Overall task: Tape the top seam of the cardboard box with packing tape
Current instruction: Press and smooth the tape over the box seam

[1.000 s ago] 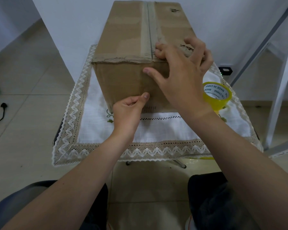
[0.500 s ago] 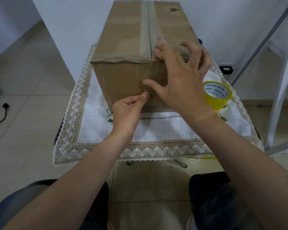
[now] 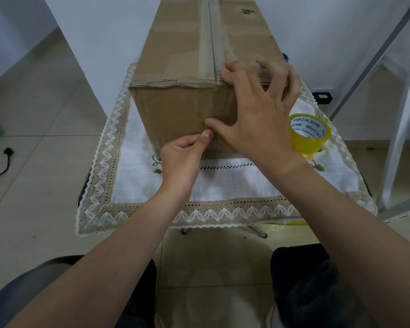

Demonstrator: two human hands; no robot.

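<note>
A brown cardboard box (image 3: 180, 43) stands on a small table covered by a white lace-edged cloth (image 3: 223, 185). Its top seam (image 3: 211, 31) runs away from me under a strip of tape. My right hand (image 3: 260, 114) lies spread over the box's near top edge, right of the seam. Its fingers rest on the top and its thumb presses on the front face. My left hand (image 3: 182, 157) is curled, its thumb tip pressed on the front face just under the right thumb. A yellow packing tape roll (image 3: 309, 136) stands on the cloth to the right of the box.
A white wall rises right behind the box. A white metal frame (image 3: 402, 114) stands at the right, with a small black device (image 3: 322, 97) on the floor near it. A black plug and cable (image 3: 7, 155) lie on the tiled floor at the left. My knees are below the table's near edge.
My right thumb has slid down the box's front face until it meets my left thumb. The right fingers shifted slightly on the top; the left hand stayed in place.
</note>
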